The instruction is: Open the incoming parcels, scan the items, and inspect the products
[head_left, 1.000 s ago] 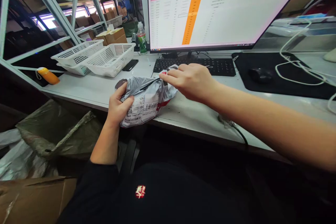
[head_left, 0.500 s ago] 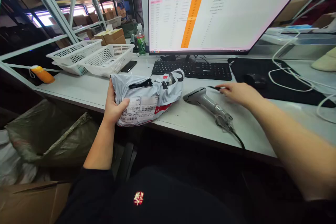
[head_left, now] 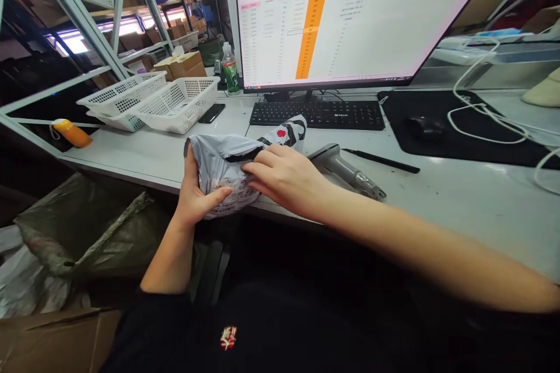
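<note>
A grey-white plastic mailing bag [head_left: 219, 154] with a printed label is held at the desk's front edge. My left hand [head_left: 195, 195] is closed round its left side, thumb across the label. A slit in the bag's upper face shows black inside. At that slit my right hand [head_left: 286, 178] is closed on the bag's edge, its fingertips partly hidden. Beyond my right wrist lies a grey barcode scanner [head_left: 339, 166], partly covered by the forearm. A slim black pen-like tool [head_left: 380, 160] rests on the desk to its right.
Behind the bag stand a keyboard [head_left: 319, 115] and a monitor [head_left: 371, 23] showing a spreadsheet. White baskets [head_left: 175, 108], a phone [head_left: 212, 113] and a green bottle [head_left: 230, 73] are at the left. A mouse [head_left: 424, 126] and white cables occupy the black mat [head_left: 402, 108].
My right hand has let go of the black pen-like tool on the desk and moved left to the bag's slit. My left hand still holds the bag.
</note>
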Tool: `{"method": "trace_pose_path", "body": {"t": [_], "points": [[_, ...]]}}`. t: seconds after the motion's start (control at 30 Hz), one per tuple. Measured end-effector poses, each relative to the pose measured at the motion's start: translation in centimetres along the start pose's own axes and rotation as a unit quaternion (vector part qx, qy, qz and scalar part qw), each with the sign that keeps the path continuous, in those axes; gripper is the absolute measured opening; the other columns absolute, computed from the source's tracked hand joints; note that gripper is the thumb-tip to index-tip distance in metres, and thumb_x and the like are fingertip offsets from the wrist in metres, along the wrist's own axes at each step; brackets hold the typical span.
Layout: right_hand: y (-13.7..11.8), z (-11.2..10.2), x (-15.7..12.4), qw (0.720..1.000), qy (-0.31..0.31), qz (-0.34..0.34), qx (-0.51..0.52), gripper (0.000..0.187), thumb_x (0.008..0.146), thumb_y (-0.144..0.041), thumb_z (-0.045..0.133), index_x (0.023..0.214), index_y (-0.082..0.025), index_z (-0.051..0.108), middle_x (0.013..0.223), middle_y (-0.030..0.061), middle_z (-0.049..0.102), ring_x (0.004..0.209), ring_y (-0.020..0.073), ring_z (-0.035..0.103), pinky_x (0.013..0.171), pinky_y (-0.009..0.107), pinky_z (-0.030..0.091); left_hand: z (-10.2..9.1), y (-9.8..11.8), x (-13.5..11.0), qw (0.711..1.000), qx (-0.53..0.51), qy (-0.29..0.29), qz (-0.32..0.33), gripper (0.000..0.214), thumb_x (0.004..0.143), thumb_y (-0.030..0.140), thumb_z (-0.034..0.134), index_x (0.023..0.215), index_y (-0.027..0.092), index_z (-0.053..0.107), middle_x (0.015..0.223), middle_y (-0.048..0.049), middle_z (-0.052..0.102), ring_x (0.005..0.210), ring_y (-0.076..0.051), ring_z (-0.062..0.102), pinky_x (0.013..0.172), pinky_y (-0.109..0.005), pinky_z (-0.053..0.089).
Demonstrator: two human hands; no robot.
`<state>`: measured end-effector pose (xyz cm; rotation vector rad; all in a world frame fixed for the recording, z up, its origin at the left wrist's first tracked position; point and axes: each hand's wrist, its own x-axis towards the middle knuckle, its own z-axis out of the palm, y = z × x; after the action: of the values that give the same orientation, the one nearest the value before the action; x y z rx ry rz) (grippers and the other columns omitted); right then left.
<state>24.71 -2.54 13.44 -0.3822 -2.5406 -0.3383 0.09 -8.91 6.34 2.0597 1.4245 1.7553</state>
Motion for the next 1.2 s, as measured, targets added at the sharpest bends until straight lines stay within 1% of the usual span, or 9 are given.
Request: {"method": "trace_pose_path", "body": {"t": [0.17,0.33,0.47,0.6,0.67,0.73,0.83,1.07,1.2], "points": [[0.3,0.8,-1.2,0.997,0.037,0.011,-0.067,0.013,0.1,-0.029,0.066,0.096,-0.016,0.069,0.091,0.0087,0.069,0.082,0.0227,0.054,0.072,0.035,0.039,0.3,0.1,-1.3,0.999,-0.02,0.032,0.002,0.108,0.078,0.072,0.078,0.166,0.033,0.028,0.16,-0.0123,0.048,0.157,-0.035,0.037,0.128,-0.047,0.034],[-0.7,1.0,-2.4,0.974,0.153,-0.16,-0.048,0.021,0.102,-0.017,0.061,0.082,-0.022,0.067,0.079,0.0004,0.068,0.088,0.0186,0.058,0.084,0.033,0.045,1.2,0.0,-0.8,0.988,-0.042,0.135,-0.06,0.104,0.078,0.067,0.082,0.163,0.031,0.036,0.143,-0.0106,0.062,0.131,-0.029,0.063,0.113,-0.037,0.05],[-1.5,1.2,-2.6,0.965,0.103,-0.241,-0.033,0.024,0.105,-0.014,0.056,0.087,-0.021,0.069,0.084,0.0002,0.069,0.094,0.0158,0.062,0.096,0.032,0.048,1.2,-0.9,0.6,0.981,-0.027,0.16,-0.104,0.071,0.085,0.06,0.078,0.145,0.026,0.061,0.084,0.0002,0.065,0.074,-0.015,0.062,0.08,-0.029,0.056],[-0.2,1.1,-2.0,0.975,0.063,-0.203,-0.056,0.025,0.105,-0.011,0.052,0.088,-0.02,0.068,0.086,0.0029,0.07,0.089,0.0167,0.06,0.088,0.034,0.046,0.1,0.6,2.2,0.978,0.102,0.18,0.019,0.041,0.09,0.041,0.076,0.128,0.025,0.073,0.097,-0.0029,0.064,0.091,-0.018,0.062,0.092,-0.033,0.054],[0.6,1.1,-1.8,0.978,0.078,-0.184,-0.052,0.023,0.104,-0.011,0.054,0.089,-0.021,0.069,0.086,0.0025,0.071,0.088,0.0174,0.06,0.085,0.035,0.043,-0.4,2.4,2.9,0.974,0.137,0.131,0.124,0.024,0.094,0.032,0.07,0.116,0.027,0.075,0.104,-0.004,0.067,0.099,-0.02,0.064,0.095,-0.034,0.054],[1.0,1.2,-1.7,0.979,0.094,-0.172,-0.055,0.024,0.104,-0.012,0.055,0.087,-0.022,0.069,0.083,0.0024,0.07,0.087,0.0177,0.059,0.082,0.035,0.041,-0.5,4.3,3.6,0.968,0.165,-0.017,0.189,0.014,0.097,0.028,0.065,0.106,0.027,0.076,0.099,-0.0025,0.071,0.094,-0.019,0.067,0.089,-0.032,0.054],[1.0,1.6,-1.7,0.978,0.103,-0.16,-0.087,0.025,0.104,-0.012,0.054,0.086,-0.02,0.069,0.079,0.0032,0.069,0.085,0.0179,0.058,0.074,0.034,0.038,0.2,6.1,5.0,0.932,0.254,-0.204,0.162,0.014,0.097,0.033,0.068,0.106,0.025,0.076,0.099,-0.0027,0.075,0.088,-0.02,0.07,0.076,-0.03,0.051],[1.1,2.1,-1.5,0.986,0.019,-0.128,-0.11,0.036,0.105,-0.007,0.043,0.079,-0.019,0.065,0.07,0.0036,0.064,0.072,0.0186,0.049,0.063,0.033,0.031,2.2,6.4,7.9,0.845,0.414,-0.294,0.168,0.029,0.086,0.028,0.08,0.114,0.02,0.073,0.115,-0.0094,0.072,0.099,-0.027,0.068,0.076,-0.035,0.048],[1.2,2.2,-1.4,0.986,0.005,-0.119,-0.113,0.036,0.106,-0.008,0.039,0.084,-0.017,0.066,0.069,0.0044,0.063,0.07,0.0193,0.047,0.063,0.034,0.031,3.4,5.6,8.9,0.841,0.426,-0.27,0.196,0.019,0.086,0.031,0.078,0.1,0.018,0.076,0.099,-0.0109,0.073,0.104,-0.033,0.064,0.098,-0.051,0.046]]}}
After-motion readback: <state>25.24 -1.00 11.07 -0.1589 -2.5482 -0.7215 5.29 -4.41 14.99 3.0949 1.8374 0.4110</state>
